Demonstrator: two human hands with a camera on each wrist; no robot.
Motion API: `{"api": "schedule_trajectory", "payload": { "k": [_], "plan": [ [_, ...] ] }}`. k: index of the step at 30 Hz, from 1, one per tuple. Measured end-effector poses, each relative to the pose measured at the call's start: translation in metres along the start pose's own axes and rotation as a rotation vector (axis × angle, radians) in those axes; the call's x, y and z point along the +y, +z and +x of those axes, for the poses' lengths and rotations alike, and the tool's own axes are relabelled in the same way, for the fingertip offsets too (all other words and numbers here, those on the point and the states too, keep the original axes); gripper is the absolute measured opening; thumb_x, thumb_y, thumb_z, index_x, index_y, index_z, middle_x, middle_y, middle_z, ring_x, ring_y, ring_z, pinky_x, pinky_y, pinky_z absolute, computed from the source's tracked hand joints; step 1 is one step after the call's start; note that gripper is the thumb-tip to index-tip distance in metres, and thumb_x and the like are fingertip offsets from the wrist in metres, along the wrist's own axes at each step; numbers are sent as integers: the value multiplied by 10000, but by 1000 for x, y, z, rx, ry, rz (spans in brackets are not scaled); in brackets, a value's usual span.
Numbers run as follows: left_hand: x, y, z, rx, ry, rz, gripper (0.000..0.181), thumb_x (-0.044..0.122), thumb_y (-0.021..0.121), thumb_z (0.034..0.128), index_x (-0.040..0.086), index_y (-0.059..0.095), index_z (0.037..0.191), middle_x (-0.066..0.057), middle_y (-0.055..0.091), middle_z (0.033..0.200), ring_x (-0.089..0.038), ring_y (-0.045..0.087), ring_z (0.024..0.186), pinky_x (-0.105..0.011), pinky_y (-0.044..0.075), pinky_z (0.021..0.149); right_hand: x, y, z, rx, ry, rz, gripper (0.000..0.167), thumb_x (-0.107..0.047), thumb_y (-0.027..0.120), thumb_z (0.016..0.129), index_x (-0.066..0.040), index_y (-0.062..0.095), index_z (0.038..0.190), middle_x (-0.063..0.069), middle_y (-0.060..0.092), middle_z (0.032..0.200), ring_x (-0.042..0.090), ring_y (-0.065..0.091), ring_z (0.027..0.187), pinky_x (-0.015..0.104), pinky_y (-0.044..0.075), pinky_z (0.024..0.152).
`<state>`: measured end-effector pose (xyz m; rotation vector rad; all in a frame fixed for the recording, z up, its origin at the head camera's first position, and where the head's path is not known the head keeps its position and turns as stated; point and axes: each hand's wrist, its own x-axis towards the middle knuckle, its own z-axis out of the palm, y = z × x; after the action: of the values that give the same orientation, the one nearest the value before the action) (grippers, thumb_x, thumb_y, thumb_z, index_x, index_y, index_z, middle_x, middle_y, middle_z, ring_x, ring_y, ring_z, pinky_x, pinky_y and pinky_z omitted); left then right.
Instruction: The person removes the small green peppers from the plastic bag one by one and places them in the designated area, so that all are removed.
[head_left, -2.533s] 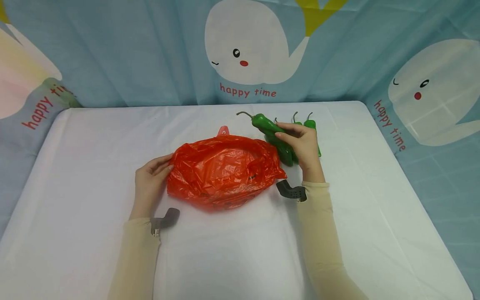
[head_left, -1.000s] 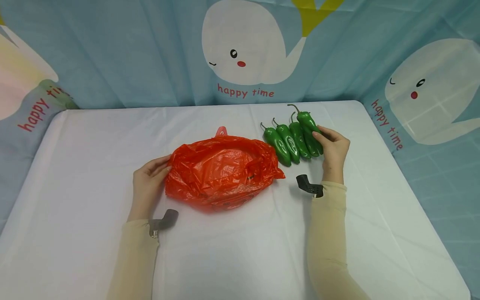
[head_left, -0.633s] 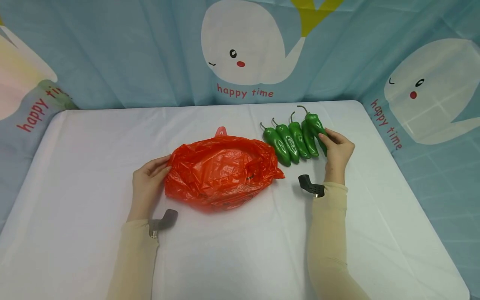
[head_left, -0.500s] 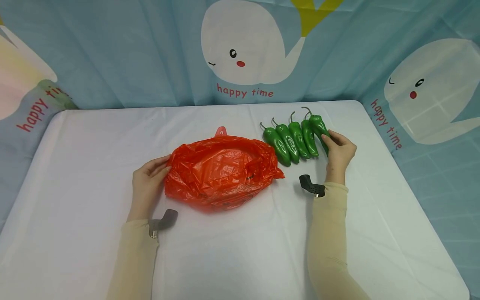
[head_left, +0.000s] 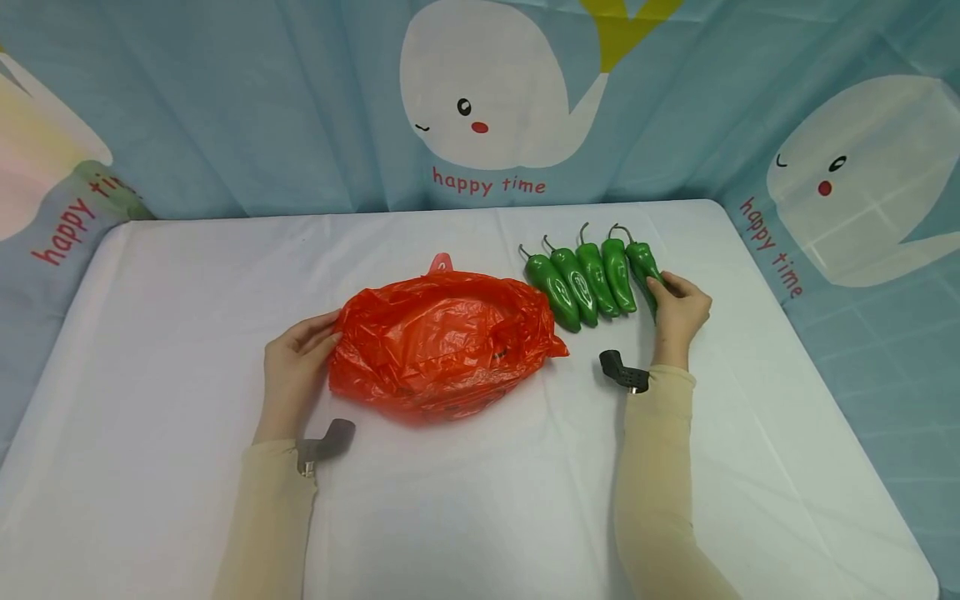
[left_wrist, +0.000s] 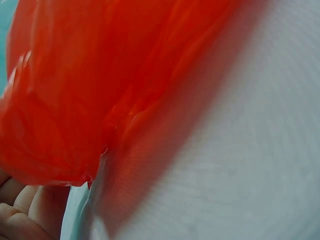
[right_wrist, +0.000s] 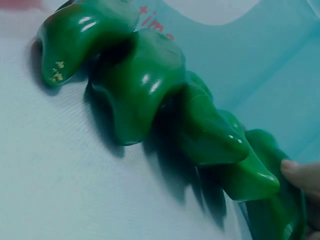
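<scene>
A crumpled red plastic bag (head_left: 450, 342) lies with its mouth spread on the table. My left hand (head_left: 296, 354) pinches its left edge; in the left wrist view the bag (left_wrist: 75, 90) hides the fingertips. To the right of the bag, green peppers (head_left: 592, 279) lie side by side in a slanted row, stems pointing away. My right hand (head_left: 681, 308) holds the rightmost pepper (head_left: 643, 260) between thumb and fingers, at the end of the row. The right wrist view shows the thumb (right_wrist: 300, 175) against that pepper (right_wrist: 275, 215), beside the others.
A white cloth covers the table (head_left: 465, 508). A pale blue curtain (head_left: 300, 108) printed with whales stands behind and along the sides. The bag's handle loop (head_left: 441, 262) sticks up at its back. Small dark wrist cameras (head_left: 624, 371) project inward from both sleeves.
My right hand has carried the pepper from beside the bag rightward to the row's end and lowered it there. The left hand and the bag stay in place.
</scene>
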<state>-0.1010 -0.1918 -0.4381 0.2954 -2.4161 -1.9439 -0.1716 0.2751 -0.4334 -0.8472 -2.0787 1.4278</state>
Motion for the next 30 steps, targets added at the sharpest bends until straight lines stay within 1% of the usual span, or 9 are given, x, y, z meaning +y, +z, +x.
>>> {"api": "schedule_trajectory", "payload": {
  "k": [3,6,9,14,18,22,25,28,30],
  "plan": [
    [0,0,0,2,0,2,351,102,590,933,25,579,1275,-130,591,1270,-92,588,1113,-126,462,884,1,0,0,-37,25,88,309,-91,736,816,24,682,1098,137,652,1140,157,605,1010,204,497,871],
    [0,0,0,4,-3,6,354,108,592,933,30,578,1277,-130,594,1266,-88,590,1108,-126,462,884,2,-1,0,-83,48,208,297,-37,727,808,40,679,1091,136,654,1110,157,593,995,223,490,886],
    [-1,-1,1,2,-8,11,360,118,597,932,39,577,1282,-125,597,1263,-83,591,1105,-121,462,880,3,-3,1,-127,52,266,296,6,712,806,53,672,1095,122,667,1057,136,593,962,225,486,886],
    [-3,-2,1,-5,-12,12,370,129,600,931,48,573,1291,-122,597,1264,-82,590,1105,-116,462,876,5,-5,2,-157,58,262,323,51,704,798,62,656,1118,56,678,970,104,604,908,205,495,855],
    [-2,-2,1,-4,-11,7,365,127,597,932,47,575,1288,-124,596,1264,-84,590,1106,-119,462,877,6,-5,3,-170,60,248,344,43,711,798,44,654,1137,55,683,1012,121,606,958,203,494,863],
    [-1,-1,1,-2,-8,-1,359,123,596,933,41,579,1282,-128,597,1261,-82,591,1102,-122,463,879,6,-6,4,-165,88,330,336,54,710,794,17,670,1126,108,669,1092,159,609,1006,207,494,879],
    [-1,-1,2,-3,-10,-4,360,128,598,932,40,579,1280,-124,596,1264,-80,591,1100,-122,464,878,4,-7,4,-159,99,395,315,51,713,794,-9,689,1102,112,663,1114,160,604,1024,198,491,885],
    [-2,-1,1,-4,-17,1,363,136,599,932,42,578,1282,-123,594,1268,-84,589,1104,-119,465,874,2,-7,4,-164,94,422,306,44,713,798,-8,690,1099,108,661,1121,160,594,1040,198,480,903],
    [-3,-1,1,-5,-20,8,365,140,597,934,43,576,1285,-128,594,1267,-87,589,1106,-117,464,872,1,-7,3,-166,97,404,318,49,709,799,2,681,1112,116,656,1137,170,597,1049,206,476,913]
  ]
}}
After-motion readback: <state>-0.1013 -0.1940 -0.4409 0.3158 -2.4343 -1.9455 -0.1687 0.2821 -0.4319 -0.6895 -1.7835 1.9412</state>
